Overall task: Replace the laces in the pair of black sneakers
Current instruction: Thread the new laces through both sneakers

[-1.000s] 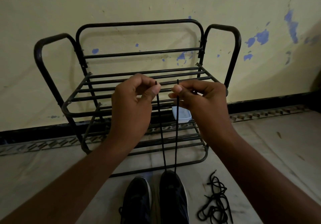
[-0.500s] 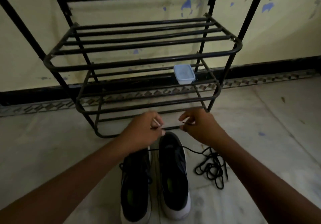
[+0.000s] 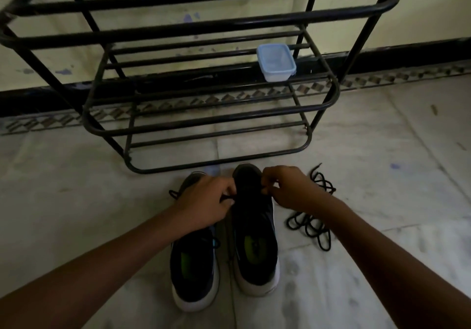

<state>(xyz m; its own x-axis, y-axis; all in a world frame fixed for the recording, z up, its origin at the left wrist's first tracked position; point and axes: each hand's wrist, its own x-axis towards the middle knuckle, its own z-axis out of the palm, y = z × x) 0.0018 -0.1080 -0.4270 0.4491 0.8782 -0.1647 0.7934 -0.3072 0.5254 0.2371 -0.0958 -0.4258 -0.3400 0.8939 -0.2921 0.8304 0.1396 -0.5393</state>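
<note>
Just in front of the shoe rack (image 3: 204, 26), the left sneaker (image 3: 195, 265) and right sneaker (image 3: 254, 229) stand side by side on the floor (image 3: 76, 188), toes toward the rack. Your left hand (image 3: 204, 202) pinches one end of a black lace (image 3: 225, 198) at the right sneaker's near edge. Your right hand (image 3: 289, 188) is curled at the opposite edge, apparently pinching the other end. Loose laces (image 3: 309, 217) lie tangled beside that sneaker. A lidded plastic box (image 3: 276, 62) sits on the rack's middle shelf.
</note>
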